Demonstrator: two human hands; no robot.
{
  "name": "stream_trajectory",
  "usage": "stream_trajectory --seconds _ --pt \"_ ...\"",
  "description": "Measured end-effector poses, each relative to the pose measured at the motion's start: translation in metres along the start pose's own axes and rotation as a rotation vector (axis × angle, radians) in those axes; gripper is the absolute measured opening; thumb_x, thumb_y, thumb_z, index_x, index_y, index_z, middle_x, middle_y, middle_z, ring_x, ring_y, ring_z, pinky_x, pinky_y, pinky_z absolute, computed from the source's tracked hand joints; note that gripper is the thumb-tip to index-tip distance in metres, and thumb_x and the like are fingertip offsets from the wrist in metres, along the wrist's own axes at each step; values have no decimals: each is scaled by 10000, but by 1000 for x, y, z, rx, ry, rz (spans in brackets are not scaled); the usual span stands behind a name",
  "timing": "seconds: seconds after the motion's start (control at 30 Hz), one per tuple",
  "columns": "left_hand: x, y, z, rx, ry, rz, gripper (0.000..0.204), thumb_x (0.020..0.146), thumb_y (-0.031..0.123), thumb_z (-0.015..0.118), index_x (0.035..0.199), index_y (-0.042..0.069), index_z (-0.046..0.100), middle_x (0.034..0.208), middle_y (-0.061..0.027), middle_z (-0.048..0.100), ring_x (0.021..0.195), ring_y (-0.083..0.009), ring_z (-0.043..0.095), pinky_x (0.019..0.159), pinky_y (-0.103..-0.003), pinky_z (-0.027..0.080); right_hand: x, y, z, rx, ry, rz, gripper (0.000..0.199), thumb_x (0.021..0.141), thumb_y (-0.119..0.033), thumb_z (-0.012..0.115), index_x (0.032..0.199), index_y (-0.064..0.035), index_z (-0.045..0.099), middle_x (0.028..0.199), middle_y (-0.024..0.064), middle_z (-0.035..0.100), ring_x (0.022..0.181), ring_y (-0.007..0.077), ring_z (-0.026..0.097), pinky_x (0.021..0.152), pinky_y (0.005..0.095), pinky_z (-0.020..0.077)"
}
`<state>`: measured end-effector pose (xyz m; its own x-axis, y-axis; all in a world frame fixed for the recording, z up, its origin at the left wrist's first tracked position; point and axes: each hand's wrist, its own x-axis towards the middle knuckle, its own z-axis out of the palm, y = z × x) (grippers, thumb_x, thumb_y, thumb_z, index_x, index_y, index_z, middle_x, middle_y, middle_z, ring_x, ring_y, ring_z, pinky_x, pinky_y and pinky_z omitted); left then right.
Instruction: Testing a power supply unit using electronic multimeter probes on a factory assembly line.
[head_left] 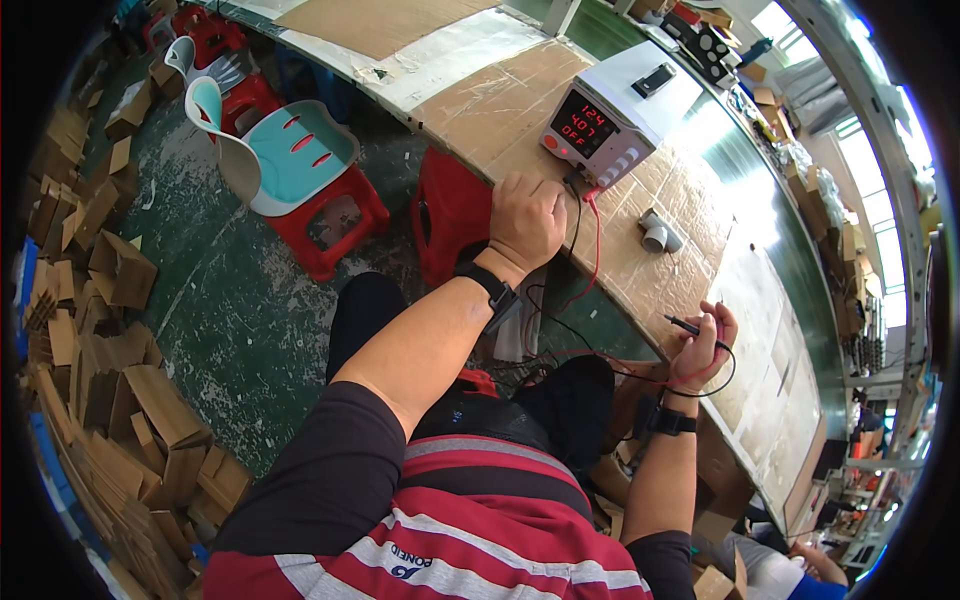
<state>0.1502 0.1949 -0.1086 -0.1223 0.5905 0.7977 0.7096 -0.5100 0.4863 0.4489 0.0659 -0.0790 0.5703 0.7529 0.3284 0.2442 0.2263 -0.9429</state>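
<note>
My left hand point(527, 218) is curled closed at the table's near edge, just below the front of a white bench power supply point(625, 115) with a lit red digital display. Its fingertips are turned away, so anything inside them is hidden. In my right hand point(704, 348), above the table edge, is a slim black test probe point(684, 324), its tip pointing left. The probe's black lead loops around beside the wrist. A red lead point(597, 250) and a black lead hang from the power supply's front toward my lap. Between the hands, a short grey cylindrical part point(658, 232) lies on the table.
Brown sheeting covers the worktable point(480, 110). At left stand a red stool with a teal-and-white seat point(300, 155) and another red stool point(445, 215). Cardboard boxes point(165, 405) are piled on the floor at far left. Another person point(775, 565) is partly visible at lower right.
</note>
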Motion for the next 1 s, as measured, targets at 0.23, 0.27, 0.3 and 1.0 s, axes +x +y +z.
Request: stream_trajectory --seconds 0.23,0.27,0.3,1.0 --pt "-2 -2 -1 2 -6 27 73 809 137 710 808 132 637 870 -70 598 885 -309 569 791 -445 448 1 -3 4 1 2 -1 301 1007 -97 523 1298 -22 544 1162 144 678 775 132 649 599 229 475" --pt "-2 -2 -1 -3 -4 37 73 809 139 710 809 133 637 873 -68 599 889 -308 569 793 -444 447 1 -3 4 4 -1 -3 301 1007 -98 525 1297 -22 545 1161 144 678 775 131 648 597 228 473" --pt "-3 -2 -2 1 0 38 73 809 139 710 809 133 637 873 -68 599 889 -308 569 793 -444 447 1 -3 3 9 -4 -4 301 1007 -98 525 1297 -22 545 1161 144 678 775 131 648 597 228 473" --pt "59 -38 -5 66 -355 -308 297 846 332 770 963 60 764 1008 -159 748 980 -362 700 851 -435 551 3 13 -1 137 -69 -36 288 994 -97 571 1270 -15 559 1118 108 665 727 85 584 570 207 447"
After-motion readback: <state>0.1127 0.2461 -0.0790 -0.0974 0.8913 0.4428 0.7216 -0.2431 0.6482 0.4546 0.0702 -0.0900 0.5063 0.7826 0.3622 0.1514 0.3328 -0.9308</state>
